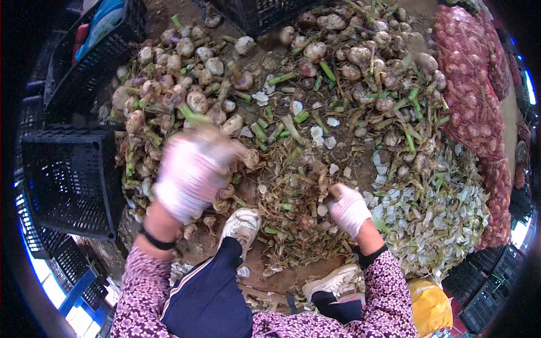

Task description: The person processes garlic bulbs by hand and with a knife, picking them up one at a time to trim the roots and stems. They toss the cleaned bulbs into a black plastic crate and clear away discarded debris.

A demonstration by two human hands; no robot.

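Note:
My left hand [194, 172], in a white striped glove, reaches over the left pile of garlic bulbs [197, 102]. Motion smears its fingers, which overlap a bulb and a green stem [194, 116]. My right hand [349, 210], also gloved, is closed low over the brown heap of garlic trimmings [301, 225]. What it grips I cannot make out; a short tan piece [323, 183] shows just beyond its fingers. Cut green stalks [276, 132] and white peels [316, 133] lie scattered between the two hands.
Black plastic crates [70, 180] stand at the left, with another crate [253, 14] at the top. Red mesh sacks of garlic [470, 79] line the right side. Pale skins [428, 217] are heaped at lower right, near a yellow bag [429, 307]. My shoes [242, 228] are among the trimmings.

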